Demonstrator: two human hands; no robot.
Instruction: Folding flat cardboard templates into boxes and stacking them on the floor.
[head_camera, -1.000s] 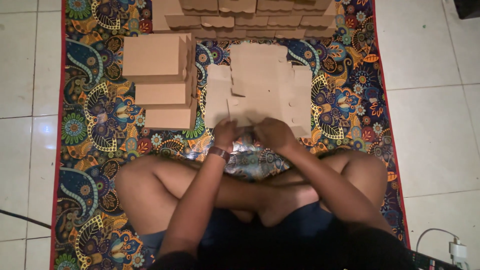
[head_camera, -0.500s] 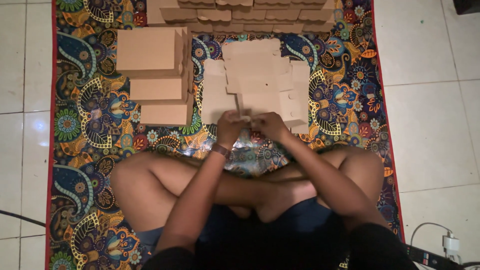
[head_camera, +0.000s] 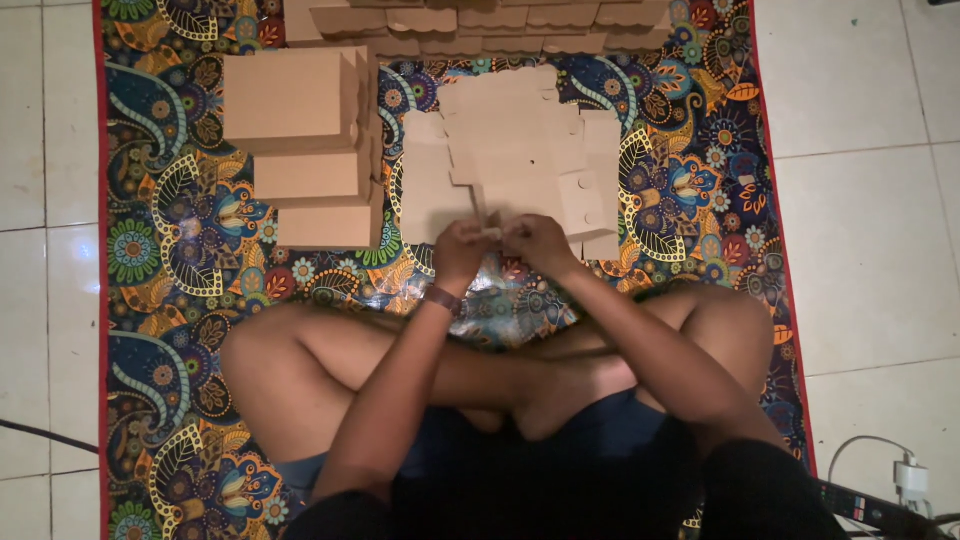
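A pile of flat brown cardboard blanks (head_camera: 515, 150) lies on the patterned mat (head_camera: 170, 250) in front of my crossed legs. My left hand (head_camera: 460, 250) and my right hand (head_camera: 540, 242) meet at the pile's near edge. Both pinch the edge of the top blank, fingers closed on it. A dark band sits on my left wrist. Left of the pile stands a stack of folded cardboard boxes (head_camera: 300, 150).
A row of more folded boxes (head_camera: 470, 22) lines the mat's far edge. White floor tiles (head_camera: 860, 200) surround the mat. A cable and a power strip (head_camera: 900, 490) lie at the lower right. My bare knees spread across the mat's near half.
The view has shifted slightly, so the cardboard sits lower in frame. My hands stay together at the near edge of the pile, reaching a little further onto the blanks.
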